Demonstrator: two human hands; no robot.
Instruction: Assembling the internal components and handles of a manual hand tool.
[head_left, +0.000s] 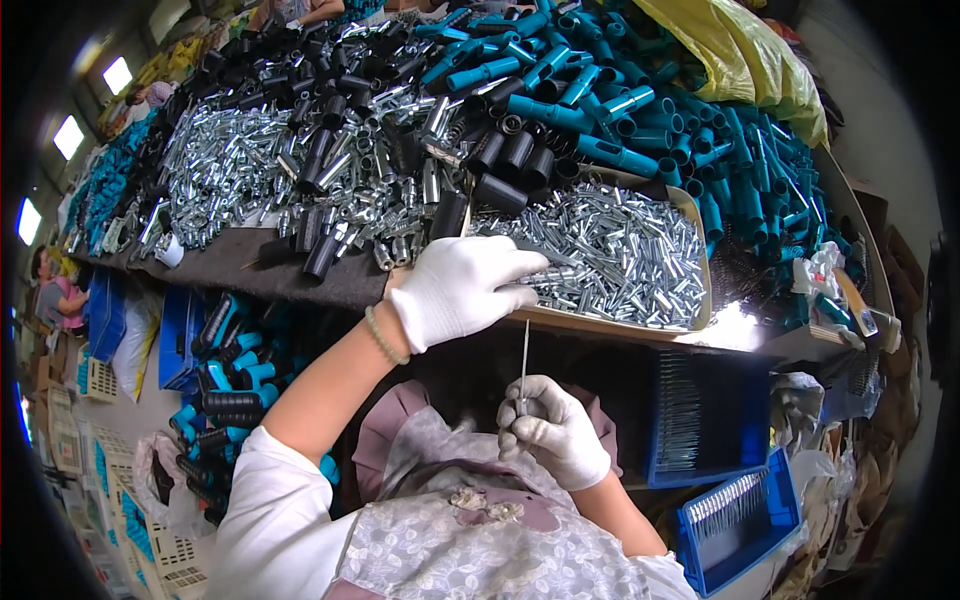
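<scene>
My left hand (465, 290), in a white glove, reaches over the near left corner of a shallow tray (708, 290) filled with small silver metal pins (610, 250). Its thumb and forefinger are a little apart, and nothing shows between them. A dark grey piece lies beside the fingertips. Lower down, in front of my apron, my right hand (555, 430), also gloved, is closed round the lower end of a thin metal rod (525, 350). The rod stands upright, with a small metal collar at the fingers.
Silver metal sleeves (240, 160), black tubes (515, 155) and teal tubes (630, 110) are heaped across the bench. A yellow sack (750, 60) lies at the back right. Blue bins (740, 520) with rows of metal rods stand below right. Black-and-teal handles (235, 380) are piled below left.
</scene>
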